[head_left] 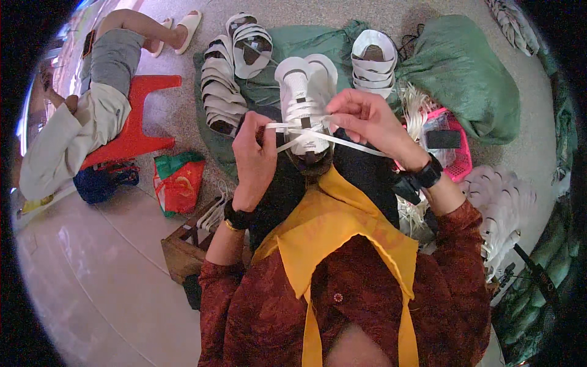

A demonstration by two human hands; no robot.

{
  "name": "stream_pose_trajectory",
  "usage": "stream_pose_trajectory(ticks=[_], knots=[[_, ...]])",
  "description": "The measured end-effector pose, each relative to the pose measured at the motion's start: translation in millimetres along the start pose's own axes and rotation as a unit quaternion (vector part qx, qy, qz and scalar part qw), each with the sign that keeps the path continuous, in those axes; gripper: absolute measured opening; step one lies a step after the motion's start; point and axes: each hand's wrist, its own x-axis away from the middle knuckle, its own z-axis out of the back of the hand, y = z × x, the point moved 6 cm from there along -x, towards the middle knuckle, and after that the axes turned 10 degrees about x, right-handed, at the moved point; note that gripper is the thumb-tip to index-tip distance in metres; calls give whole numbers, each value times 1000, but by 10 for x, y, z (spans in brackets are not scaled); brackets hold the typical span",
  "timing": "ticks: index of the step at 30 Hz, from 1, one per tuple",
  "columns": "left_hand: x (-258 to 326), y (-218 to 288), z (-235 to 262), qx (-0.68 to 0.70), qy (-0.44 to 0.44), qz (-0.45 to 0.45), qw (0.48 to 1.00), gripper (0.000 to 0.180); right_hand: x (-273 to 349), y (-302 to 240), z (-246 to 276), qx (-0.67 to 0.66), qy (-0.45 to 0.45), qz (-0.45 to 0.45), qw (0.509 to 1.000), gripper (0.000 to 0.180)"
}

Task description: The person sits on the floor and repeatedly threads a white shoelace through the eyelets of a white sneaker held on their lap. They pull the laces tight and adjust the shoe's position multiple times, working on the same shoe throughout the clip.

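Note:
A white shoe upper (298,85) with dark tabs rests between my knees, its toe pointing away from me. White shoelace (351,145) runs through its eyelets and crosses over the tongue. My left hand (254,153) pinches one length of the lace at the left of the upper. On the other side, my right hand (373,125) is closed on the lace beside the eyelets, thumb against the fingers. A second rounded white piece (323,70) sits against the upper's right side. Below it spreads my yellow apron (342,208).
Nested white uppers stand in stacks at left (221,92) and right (373,76) on green sheeting. A green sack (465,79), pink basket (461,165), loose laces (416,110) and more uppers (498,202) lie rightward. Leftward are a wooden box (183,244) and a person on a red stool (143,116).

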Motion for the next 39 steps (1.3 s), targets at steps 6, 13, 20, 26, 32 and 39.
stream_pose_trajectory(ticks=[6, 13, 20, 26, 32, 39], knots=[[-8, -12, -7, -11, -6, -3, 1000, 5, -51, 49, 76, -160, 9, -30, 987, 19], [-14, -31, 6, 9, -4, 55, 998, 6, -54, 43, 100, -7, -2, -3, 1000, 12], [-24, -72, 42, -27, -20, 24, 999, 6, -35, 47, 108, 211, 96, 78, 970, 18], [-27, 47, 62, -128, -8, -79, 989, 7, -25, -191, -17, 504, 118, 136, 845, 17], [3, 86, 120, -76, -13, 40, 996, 20, 55, -338, 127, 395, 170, 147, 891, 13], [267, 103, 92, 28, -42, 10, 999, 27, 495, -321, -10, 354, 130, 58, 924, 18]])
